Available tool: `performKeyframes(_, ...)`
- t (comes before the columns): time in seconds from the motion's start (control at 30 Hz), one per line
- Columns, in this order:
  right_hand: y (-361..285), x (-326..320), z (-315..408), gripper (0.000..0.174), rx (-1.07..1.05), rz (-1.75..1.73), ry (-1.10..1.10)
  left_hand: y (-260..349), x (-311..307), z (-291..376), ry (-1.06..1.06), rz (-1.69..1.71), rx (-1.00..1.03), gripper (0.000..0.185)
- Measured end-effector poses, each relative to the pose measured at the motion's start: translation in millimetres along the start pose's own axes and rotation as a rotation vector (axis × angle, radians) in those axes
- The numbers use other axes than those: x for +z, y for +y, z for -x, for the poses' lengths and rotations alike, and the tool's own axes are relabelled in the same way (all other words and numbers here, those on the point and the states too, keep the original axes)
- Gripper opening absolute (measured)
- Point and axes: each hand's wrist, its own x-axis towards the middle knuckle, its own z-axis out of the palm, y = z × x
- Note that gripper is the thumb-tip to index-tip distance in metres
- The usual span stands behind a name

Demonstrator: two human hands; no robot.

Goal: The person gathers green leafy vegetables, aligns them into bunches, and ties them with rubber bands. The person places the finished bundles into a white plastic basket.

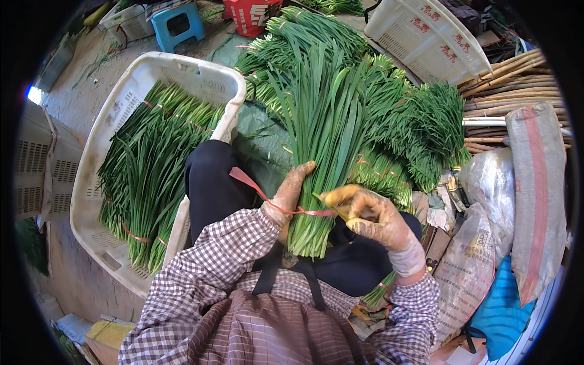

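A large bunch of garlic chives (319,132) stands in front of me, leaves pointing away and pale cut stems towards my lap. My left hand (289,189), in a soiled thin glove, grips it from the left, thumb across the leaves. A red plastic tie (317,212) circles the stems, and its loose tail (246,180) sticks out past my left wrist. At the bunch's right side, my gloved right hand (374,221) pinches a thin yellowish leaf (336,211). Motion blurs its fingertips.
A white plastic crate (228,91) at left holds tied chive bunches (146,178). More bunches (410,118) are piled ahead and right. A blue stool (178,27) and white crates (429,36) stand farther back. Bamboo poles (511,86) and plastic sacks (470,269) line the right.
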Motion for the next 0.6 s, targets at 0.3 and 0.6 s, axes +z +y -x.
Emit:
performKeyframes(0.3, 33, 25, -33, 0.035, -0.087, 1.524, 0.205, -7, -15, -6, 0.162, -0.057, 0.198, 0.044)
performKeyframes(0.6, 18, 2, -84, 0.005, -0.26, 1.932, -0.62, -14, -37, -15, 0.147, -0.378, 0.235, 0.03)
